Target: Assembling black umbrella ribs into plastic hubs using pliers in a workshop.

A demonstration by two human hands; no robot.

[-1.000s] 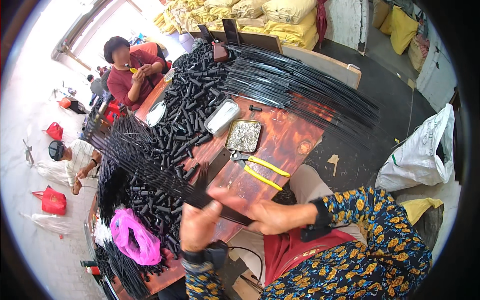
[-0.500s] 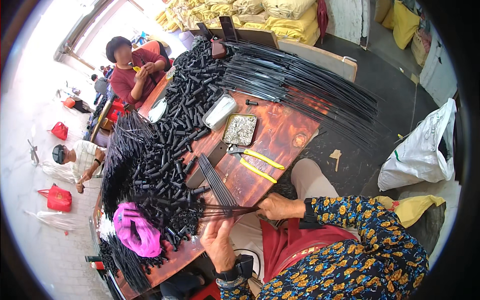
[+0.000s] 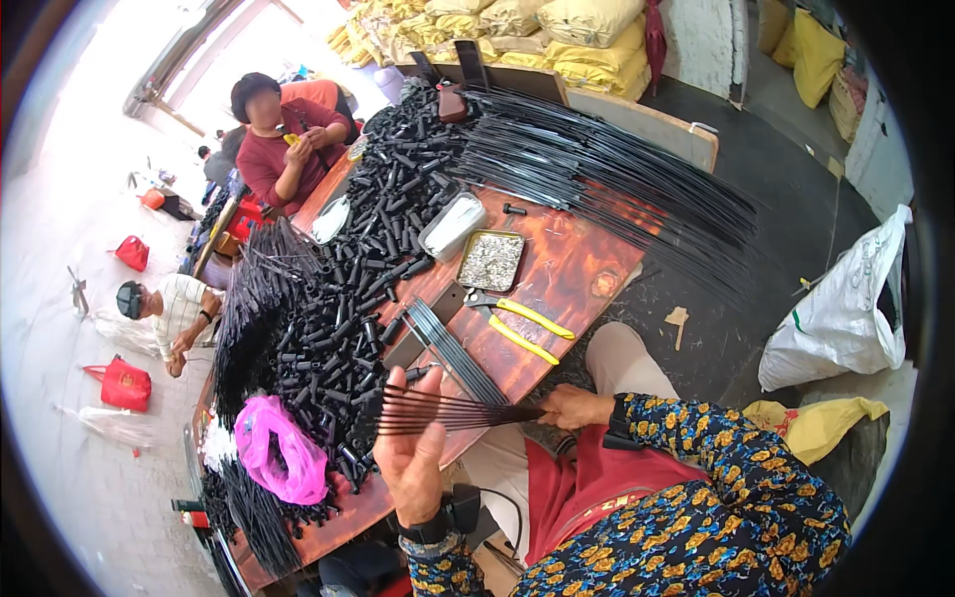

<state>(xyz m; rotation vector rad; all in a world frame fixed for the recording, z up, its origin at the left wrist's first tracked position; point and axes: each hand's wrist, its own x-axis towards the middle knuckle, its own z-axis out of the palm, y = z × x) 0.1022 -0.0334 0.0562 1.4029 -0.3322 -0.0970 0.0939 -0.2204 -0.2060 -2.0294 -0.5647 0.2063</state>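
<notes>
My right hand (image 3: 575, 407) is closed around one end of a fanned bunch of thin black rods (image 3: 477, 415). The far ends of these rods lie across the fingers of my left hand (image 3: 411, 460), which is open, palm up, with its thumb apart. Just beyond the bunch, more thin rods (image 3: 456, 353) lie side by side on the wooden table (image 3: 562, 249). Yellow-handled cutting pliers (image 3: 527, 324) rest to the right of them. A small tray of tiny silvery pieces (image 3: 490, 261) sits beyond the pliers. Short black tubular parts (image 3: 338, 328) are heaped on the left.
A pink plastic bag (image 3: 281, 453) lies at the near left of the heap. Long black rods (image 3: 607, 164) overhang the table's far right edge. A white box (image 3: 453, 227) stands by the tray. A co-worker in red (image 3: 288, 149) sits across; a white sack (image 3: 836, 308) stands right.
My left hand has risen and opened under the rods' far ends, and the rods have fanned apart. My right hand, still gripping them, has shifted slightly right. The view has tilted a little.
</notes>
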